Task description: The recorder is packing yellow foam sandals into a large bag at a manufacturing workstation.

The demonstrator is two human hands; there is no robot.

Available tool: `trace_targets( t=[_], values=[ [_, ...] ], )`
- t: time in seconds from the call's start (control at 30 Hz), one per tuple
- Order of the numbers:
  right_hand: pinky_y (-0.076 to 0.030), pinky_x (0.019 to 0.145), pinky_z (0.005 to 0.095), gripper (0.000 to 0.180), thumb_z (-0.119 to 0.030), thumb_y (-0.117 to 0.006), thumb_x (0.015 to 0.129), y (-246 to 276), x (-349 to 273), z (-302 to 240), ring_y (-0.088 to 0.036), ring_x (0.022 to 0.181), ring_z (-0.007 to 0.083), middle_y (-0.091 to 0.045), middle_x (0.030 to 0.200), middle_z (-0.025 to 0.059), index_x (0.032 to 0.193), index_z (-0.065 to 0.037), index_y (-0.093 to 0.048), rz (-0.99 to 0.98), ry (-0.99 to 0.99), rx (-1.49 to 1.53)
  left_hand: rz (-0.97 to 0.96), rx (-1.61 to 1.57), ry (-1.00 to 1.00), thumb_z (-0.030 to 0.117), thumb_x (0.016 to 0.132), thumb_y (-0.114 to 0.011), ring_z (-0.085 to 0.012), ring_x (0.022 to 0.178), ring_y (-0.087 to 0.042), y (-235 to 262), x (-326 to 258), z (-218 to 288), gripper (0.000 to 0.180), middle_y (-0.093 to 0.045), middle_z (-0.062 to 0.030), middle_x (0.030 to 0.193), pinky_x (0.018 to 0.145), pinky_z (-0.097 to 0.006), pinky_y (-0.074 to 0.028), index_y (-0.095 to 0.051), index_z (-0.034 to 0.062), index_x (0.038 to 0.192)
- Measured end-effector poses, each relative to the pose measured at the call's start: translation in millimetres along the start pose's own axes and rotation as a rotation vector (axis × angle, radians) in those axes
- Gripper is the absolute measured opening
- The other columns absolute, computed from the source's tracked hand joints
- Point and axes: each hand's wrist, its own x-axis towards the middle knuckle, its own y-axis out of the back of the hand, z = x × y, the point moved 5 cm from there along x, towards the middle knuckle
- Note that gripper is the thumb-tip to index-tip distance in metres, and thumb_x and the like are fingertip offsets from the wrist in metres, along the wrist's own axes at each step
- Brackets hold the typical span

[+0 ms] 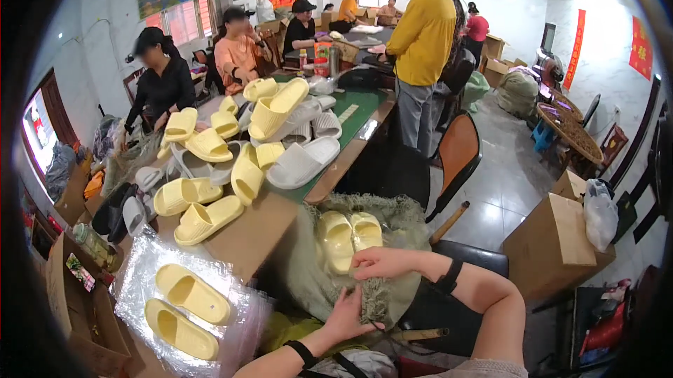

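Note:
A grey-green woven sack [399,213] stands open in front of me with a pair of pale yellow slippers [347,238] lying in its mouth. My right hand [382,263] comes in from the right and curls over the sack's near rim, just below the slippers. A little lower, my left hand [347,316] pinches the frayed edge of the same sack. Both wrists wear a black band.
A long table [263,227] to the left carries a heap of yellow slippers [210,213] and white slippers [301,160]. Two yellow slippers lie on a clear plastic bag [140,273]. Cardboard boxes [554,245], an orange chair [456,153] and several seated and standing people surround it.

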Motion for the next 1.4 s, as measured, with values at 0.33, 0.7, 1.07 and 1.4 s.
trace_targets(
  t=[0.33,0.7,1.07,1.4],
  values=[
    [-0.054,0.078,0.0433,0.028,-0.019,-0.058,0.093,154.0,14.9,159.6,-0.066,0.095,0.028,-0.067,0.098,0.0101,0.117,-0.014,-0.071,0.647,-0.685,-1.131,-0.521,-0.308,0.577,0.051,0.082,-0.07,-0.043,0.109,-0.061,2.2,-22.0,-16.1,0.063,-0.065,-0.0305,0.109,0.092,-0.048,-0.05,-0.064,-0.0015,0.116],
    [-0.016,0.119,0.0524,0.042,-0.03,-0.046,0.101,135.7,-41.2,326.1,-0.04,0.137,0.0335,-0.056,0.138,0.0094,0.134,-0.008,-0.062,0.315,-1.156,-1.485,-0.29,-0.53,0.535,0.056,0.077,-0.077,-0.0393,0.113,-0.062,16.9,-40.3,-15.5,0.074,-0.067,-0.0244,0.118,0.099,-0.04,-0.048,-0.062,0.0001,0.123],
    [-0.018,0.118,0.0535,0.038,-0.024,-0.044,0.096,127.6,-103.2,341.5,-0.048,0.126,0.0286,-0.063,0.121,0.0073,0.122,-0.011,-0.068,0.457,-1.109,-1.495,-0.274,-0.645,0.521,0.043,0.077,-0.083,-0.0308,0.11,-0.065,23.9,-55.1,-26.3,0.064,-0.07,-0.0156,0.117,0.097,-0.039,-0.049,-0.064,-0.0004,0.12],
    [-0.016,0.117,0.0566,0.048,-0.035,-0.04,0.103,99.1,-248.4,405.2,-0.031,0.146,0.0347,-0.039,0.157,0.0095,0.145,-0.017,-0.051,0.131,-1.655,-1.059,-0.092,-0.83,0.546,0.03,0.082,-0.081,-0.0189,0.091,-0.068,32.4,-70.8,-46.6,0.039,-0.075,-0.0117,0.1,0.086,-0.034,-0.052,-0.072,-0.0008,0.105]
  ],
)
